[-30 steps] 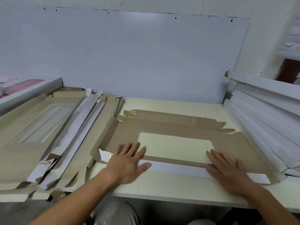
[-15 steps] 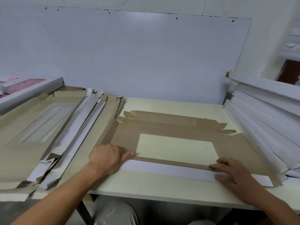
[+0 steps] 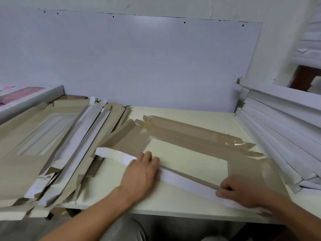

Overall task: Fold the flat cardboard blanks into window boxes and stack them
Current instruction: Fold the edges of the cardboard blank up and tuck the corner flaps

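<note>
A flat brown cardboard blank (image 3: pixel 199 136) with a clear window (image 3: pixel 182 157) lies on the cream table (image 3: pixel 166 202) in front of me. Its near long flap (image 3: pixel 182 181) is turned over and shows its white side, and the flap's left end tab (image 3: pixel 106 153) lifts off the table. My left hand (image 3: pixel 140 173) lies over the flap left of its middle, fingers bent over the fold and fingertips hidden. My right hand (image 3: pixel 241 192) pinches the flap near its right end with curled fingers.
A loose pile of flat blanks (image 3: pixel 43 145) covers the left side and hangs over the table's front edge. Folded white boxes (image 3: pixel 281 133) are stacked at the right. A white box with a pink inside (image 3: pixel 26 96) sits at the back left. A white board (image 3: pixel 139 66) backs the table.
Both hands pressed flat on the near flap a second ago. My left hand slid to the left corner, then back right; the flap's left end rose. My right hand's fingers curled onto the flap.
</note>
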The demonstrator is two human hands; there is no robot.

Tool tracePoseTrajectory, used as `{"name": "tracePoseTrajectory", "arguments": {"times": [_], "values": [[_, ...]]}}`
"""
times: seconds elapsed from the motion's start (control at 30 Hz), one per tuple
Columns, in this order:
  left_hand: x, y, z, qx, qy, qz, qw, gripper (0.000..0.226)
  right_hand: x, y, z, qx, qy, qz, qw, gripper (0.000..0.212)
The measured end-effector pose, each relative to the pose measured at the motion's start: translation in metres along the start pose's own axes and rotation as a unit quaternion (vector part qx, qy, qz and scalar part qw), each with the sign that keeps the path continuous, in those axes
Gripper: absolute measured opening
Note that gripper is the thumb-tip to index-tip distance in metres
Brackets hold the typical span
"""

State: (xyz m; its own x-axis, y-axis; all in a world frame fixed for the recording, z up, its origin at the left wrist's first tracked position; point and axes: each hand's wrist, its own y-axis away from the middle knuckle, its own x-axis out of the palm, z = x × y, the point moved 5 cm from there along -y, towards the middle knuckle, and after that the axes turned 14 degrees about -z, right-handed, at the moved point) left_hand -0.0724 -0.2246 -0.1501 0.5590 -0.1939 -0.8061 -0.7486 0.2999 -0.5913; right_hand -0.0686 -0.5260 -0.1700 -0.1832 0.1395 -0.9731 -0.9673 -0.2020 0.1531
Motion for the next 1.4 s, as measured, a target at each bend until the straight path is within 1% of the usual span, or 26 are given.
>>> {"name": "tracePoseTrajectory", "arguments": {"times": [0.1, 0.17, 0.2, 0.27, 0.3, 0.33, 0.43, 0.47, 0.5, 0.53, 0.57, 0.6, 0.63, 0.67, 0.7, 0.77, 0.8, 0.87, 0.9, 0.97, 1.03, 1.07, 1.17, 1.27, 1.33, 1.4], "values": [[-0.006, 0.015, -0.051, 0.062, 0.136, 0.080, 0.986, 0.046, 0.003, -0.015, 0.016, 0.028, -0.081, -0.010, 0.996, 0.051], [-0.014, 0.026, -0.081, 0.120, 0.185, 0.130, 0.967, 0.061, 0.006, -0.023, 0.031, 0.051, -0.153, -0.012, 0.987, 0.049], [-0.017, 0.031, -0.093, 0.155, 0.179, 0.135, 0.962, 0.062, 0.008, -0.027, 0.040, 0.063, -0.184, -0.013, 0.981, 0.047], [-0.021, 0.042, -0.111, 0.223, 0.127, 0.074, 0.964, 0.046, 0.013, -0.034, 0.058, 0.103, -0.254, -0.012, 0.962, 0.040], [-0.024, 0.047, -0.117, 0.236, 0.110, 0.058, 0.964, 0.041, 0.017, -0.037, 0.066, 0.137, -0.310, -0.007, 0.941, 0.034], [-0.025, 0.051, -0.120, 0.234, 0.105, 0.042, 0.966, 0.038, 0.021, -0.040, 0.075, 0.174, -0.375, -0.001, 0.911, 0.027], [-0.027, 0.054, -0.113, 0.225, 0.073, -0.022, 0.971, 0.030, 0.029, -0.048, 0.103, 0.240, -0.536, 0.015, 0.809, 0.018], [-0.027, 0.055, -0.106, 0.223, 0.067, -0.031, 0.972, 0.026, 0.029, -0.051, 0.112, 0.244, -0.569, 0.017, 0.786, 0.017], [-0.028, 0.055, -0.099, 0.225, 0.082, -0.021, 0.971, 0.020, 0.028, -0.053, 0.119, 0.238, -0.589, 0.023, 0.772, 0.017], [-0.028, 0.055, -0.089, 0.228, 0.085, -0.008, 0.970, 0.013, 0.026, -0.056, 0.124, 0.221, -0.595, 0.034, 0.772, 0.017], [-0.026, 0.057, -0.078, 0.227, 0.092, 0.012, 0.969, 0.009, 0.021, -0.059, 0.126, 0.187, -0.578, 0.045, 0.793, 0.019], [-0.026, 0.057, -0.065, 0.229, 0.086, 0.042, 0.969, 0.013, 0.015, -0.061, 0.124, 0.140, -0.534, 0.046, 0.833, 0.019], [-0.027, 0.055, -0.050, 0.192, 0.120, 0.083, 0.970, 0.021, 0.007, -0.063, 0.117, 0.088, -0.471, 0.034, 0.877, 0.018], [-0.028, 0.052, -0.032, 0.132, 0.190, 0.115, 0.966, 0.030, -0.003, -0.065, 0.105, 0.037, -0.399, 0.011, 0.916, 0.020], [-0.029, 0.051, -0.013, 0.109, 0.236, 0.107, 0.960, 0.038, -0.014, -0.066, 0.090, -0.012, -0.323, -0.019, 0.946, 0.025], [-0.027, 0.052, 0.013, 0.097, 0.296, 0.155, 0.937, 0.054, -0.037, -0.066, 0.057, -0.094, -0.140, -0.066, 0.984, 0.041], [-0.028, 0.051, 0.024, 0.084, 0.299, 0.169, 0.936, 0.058, -0.045, -0.066, 0.038, -0.111, -0.030, -0.075, 0.991, 0.049], [-0.029, 0.047, 0.047, -0.006, 0.331, 0.177, 0.927, 0.055, -0.053, -0.064, -0.004, -0.113, 0.164, -0.059, 0.978, 0.064], [-0.027, 0.047, 0.054, -0.015, 0.339, 0.178, 0.924, 0.050, -0.054, -0.062, -0.021, -0.110, 0.233, -0.039, 0.965, 0.070], [-0.021, 0.043, 0.063, 0.031, 0.318, 0.203, 0.926, 0.046, -0.052, -0.055, -0.044, -0.104, 0.301, -0.009, 0.948, 0.082], [-0.018, 0.041, 0.076, 0.050, 0.292, 0.238, 0.925, 0.050, -0.047, -0.049, -0.049, -0.126, 0.322, -0.015, 0.938, 0.081], [-0.017, 0.038, 0.080, 0.059, 0.274, 0.244, 0.928, 0.050, -0.044, -0.048, -0.048, -0.143, 0.324, -0.027, 0.935, 0.075], [-0.014, 0.027, 0.090, 0.103, 0.203, 0.251, 0.941, 0.053, -0.035, -0.048, -0.037, -0.194, 0.318, -0.070, 0.925, 0.046], [-0.020, 0.013, 0.098, 0.099, 0.113, 0.269, 0.951, 0.075, -0.033, -0.044, -0.022, -0.206, 0.294, -0.090, 0.929, 0.025], [-0.027, 0.007, 0.101, 0.073, 0.077, 0.281, 0.954, 0.093, -0.033, -0.039, -0.010, -0.190, 0.263, -0.087, 0.942, 0.023], [-0.036, 0.003, 0.100, 0.054, 0.041, 0.265, 0.962, 0.100, -0.031, -0.036, 0.003, -0.181, 0.233, -0.082, 0.952, 0.024]]}}
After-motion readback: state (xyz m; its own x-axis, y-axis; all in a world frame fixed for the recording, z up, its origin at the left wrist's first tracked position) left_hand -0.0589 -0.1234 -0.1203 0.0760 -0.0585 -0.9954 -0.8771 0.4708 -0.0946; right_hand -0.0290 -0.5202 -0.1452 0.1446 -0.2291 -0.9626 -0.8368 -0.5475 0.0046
